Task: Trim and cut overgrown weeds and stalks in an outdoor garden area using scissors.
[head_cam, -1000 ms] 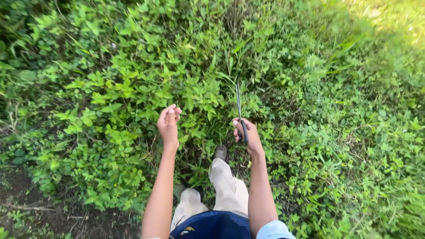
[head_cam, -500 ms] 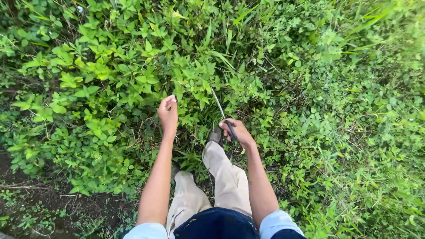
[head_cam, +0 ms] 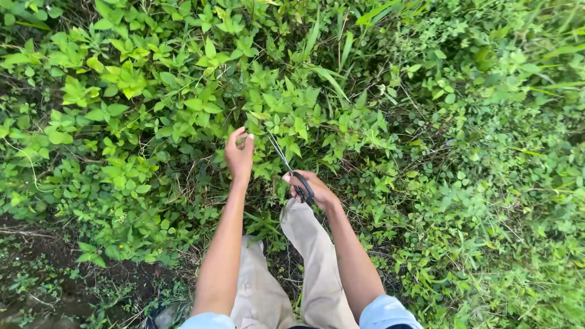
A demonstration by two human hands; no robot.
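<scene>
We hold a pair of scissors [head_cam: 291, 172] in our right hand [head_cam: 309, 189], fingers curled tight through the dark loop handles. The two thin grey metal blades lie pressed together and point up and to the left, their tip among the leaves just beside our left hand [head_cam: 239, 153]. That hand is raised into the leafy plants [head_cam: 183, 116], its fingers drawn together at the tips; we cannot tell whether a stem is pinched between them. The leaves are broad, pointed and bright green, with long narrow grass blades [head_cam: 329, 73] rising between. Our beige trousers [head_cam: 304, 256] look soft and creased. Bare dark soil [head_cam: 55, 280] shows at the lower left.
</scene>
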